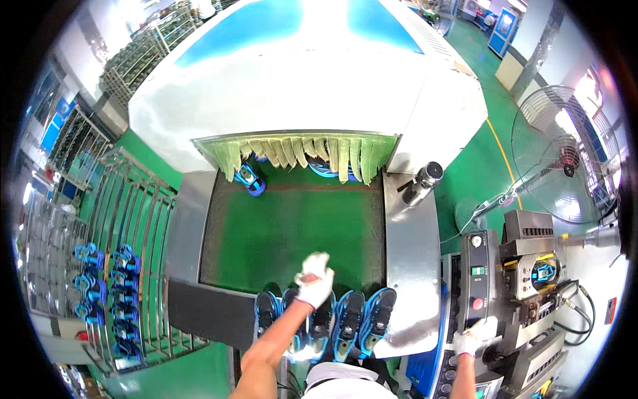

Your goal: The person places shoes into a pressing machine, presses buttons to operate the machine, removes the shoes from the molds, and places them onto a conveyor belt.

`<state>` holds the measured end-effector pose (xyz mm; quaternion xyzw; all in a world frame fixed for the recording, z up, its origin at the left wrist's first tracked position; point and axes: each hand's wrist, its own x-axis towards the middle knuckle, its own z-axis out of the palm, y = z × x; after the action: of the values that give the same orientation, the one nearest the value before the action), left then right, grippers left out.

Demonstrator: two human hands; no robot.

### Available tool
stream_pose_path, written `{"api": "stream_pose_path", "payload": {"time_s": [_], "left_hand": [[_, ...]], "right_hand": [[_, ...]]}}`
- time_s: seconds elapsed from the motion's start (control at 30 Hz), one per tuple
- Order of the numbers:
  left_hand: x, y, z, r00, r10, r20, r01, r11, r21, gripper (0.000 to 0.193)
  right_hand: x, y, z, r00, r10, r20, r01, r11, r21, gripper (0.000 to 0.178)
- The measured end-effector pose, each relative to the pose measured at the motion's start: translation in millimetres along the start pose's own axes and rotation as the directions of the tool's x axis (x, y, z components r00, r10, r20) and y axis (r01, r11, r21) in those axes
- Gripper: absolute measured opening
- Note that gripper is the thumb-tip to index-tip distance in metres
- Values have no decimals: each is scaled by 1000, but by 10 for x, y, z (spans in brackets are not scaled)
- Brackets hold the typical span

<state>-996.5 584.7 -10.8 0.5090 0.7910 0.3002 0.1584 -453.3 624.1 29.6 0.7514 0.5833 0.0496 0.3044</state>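
My left hand (314,279), in a white glove, hovers over the near end of the green conveyor belt (292,229). Its fingers are stretched out and I see nothing held in them. Just below it stands a row of several black and blue sports shoes (346,326), toes toward the belt; my left hand and forearm hide part of the row. Off to the right, my right hand (470,338), also gloved in white, rests on the grey control panel (477,282) of a machine, below a red button. Its fingers look spread, with no object visible in them.
A white tunnel machine (286,93) with a fringed curtain (292,149) spans the belt; shoes lie beneath the fringe. A metal rack (143,219) with blue shoes stands left. On the right are a pressing machine (531,266) holding a shoe, a large fan (565,153) and a dark flask (423,183).
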Motion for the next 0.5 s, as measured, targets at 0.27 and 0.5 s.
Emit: {"api": "stream_pose_path", "payload": {"time_s": [0.27, 0.5], "left_hand": [[2433, -1996, -1206, 925, 76, -373, 39, 956, 291, 54], [3376, -2302, -1677, 867, -498, -15, 477, 823, 308, 58]], "right_hand": [[-739, 183, -225, 966, 133, -222, 71, 689, 721, 97], [-1609, -178, -82, 960, 57, 274, -172, 892, 417, 88]]}}
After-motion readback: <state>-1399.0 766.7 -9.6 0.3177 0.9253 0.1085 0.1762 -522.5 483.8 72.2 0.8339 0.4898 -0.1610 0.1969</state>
